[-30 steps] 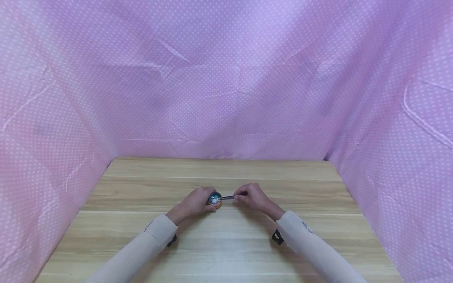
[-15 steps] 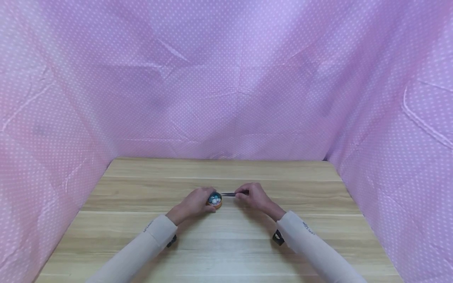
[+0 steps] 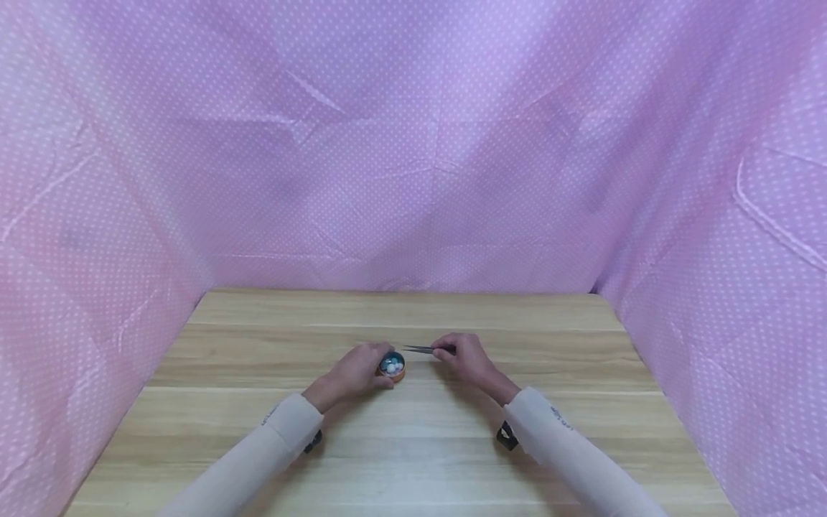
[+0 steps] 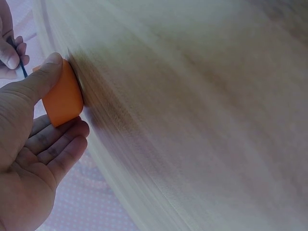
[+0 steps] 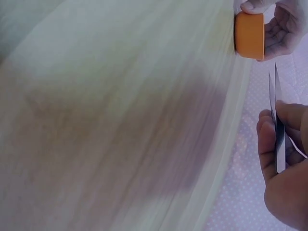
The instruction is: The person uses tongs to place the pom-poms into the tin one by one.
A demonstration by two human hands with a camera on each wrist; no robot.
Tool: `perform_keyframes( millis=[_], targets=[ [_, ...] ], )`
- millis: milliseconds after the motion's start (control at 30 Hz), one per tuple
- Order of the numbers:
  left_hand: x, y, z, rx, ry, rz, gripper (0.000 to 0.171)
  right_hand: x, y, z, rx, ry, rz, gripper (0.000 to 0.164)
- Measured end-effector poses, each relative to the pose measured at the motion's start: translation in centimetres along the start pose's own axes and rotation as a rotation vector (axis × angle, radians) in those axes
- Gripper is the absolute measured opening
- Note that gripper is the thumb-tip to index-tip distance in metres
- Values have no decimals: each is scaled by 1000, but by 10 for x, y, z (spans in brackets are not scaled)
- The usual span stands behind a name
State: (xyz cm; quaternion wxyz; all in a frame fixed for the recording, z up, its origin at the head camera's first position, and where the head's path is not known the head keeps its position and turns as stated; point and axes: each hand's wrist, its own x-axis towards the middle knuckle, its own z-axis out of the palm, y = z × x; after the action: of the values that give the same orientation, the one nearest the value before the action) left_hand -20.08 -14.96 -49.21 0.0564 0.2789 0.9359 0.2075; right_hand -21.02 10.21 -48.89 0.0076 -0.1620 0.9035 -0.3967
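Observation:
My left hand point(image 3: 360, 368) holds a small round orange container point(image 3: 391, 378) by its side, thumb on one side and fingers on the other. In the right wrist view the container's smooth orange wall point(image 5: 250, 36) stands on the table. Several rounded white and teal pieces point(image 3: 391, 366) lie inside it; their kind is too small to tell. Between thumb and fingers my right hand point(image 3: 465, 357) pinches a pair of dark metal tweezers point(image 3: 420, 350), which point left. The tweezers' tips are slightly apart, just beyond the container's rim, and I see nothing between them.
The wood-grain table point(image 3: 413, 445) spreads around both hands. Pink polka-dot cloth point(image 3: 413, 179) hangs behind it and on both sides. A black wrist device point(image 3: 507, 435) shows under the right sleeve, another point(image 3: 313, 441) under the left.
The tweezers' tips have come out of the container, moving up and away past its far right rim. My right hand has shifted slightly; the left hand and the container have stayed put.

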Motion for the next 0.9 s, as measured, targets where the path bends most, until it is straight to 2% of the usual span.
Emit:
perform_keyframes(
  millis=[200, 567, 733, 900],
  targets=[
    [0, -1, 2, 14, 15, 13, 57, 0, 2, 5, -68, -5, -26, 9],
    [-1, -1, 0, 11, 19, 20, 59, 0, 2, 10, -113, -3, -39, 8],
    [-1, -1, 0, 18, 31, 43, 56, 0, 3, 13, -108, 11, -49, 8],
    [-1, 0, 0, 21, 24, 33, 56, 0, 5, 15, -87, -24, -13, 8]
  ],
)
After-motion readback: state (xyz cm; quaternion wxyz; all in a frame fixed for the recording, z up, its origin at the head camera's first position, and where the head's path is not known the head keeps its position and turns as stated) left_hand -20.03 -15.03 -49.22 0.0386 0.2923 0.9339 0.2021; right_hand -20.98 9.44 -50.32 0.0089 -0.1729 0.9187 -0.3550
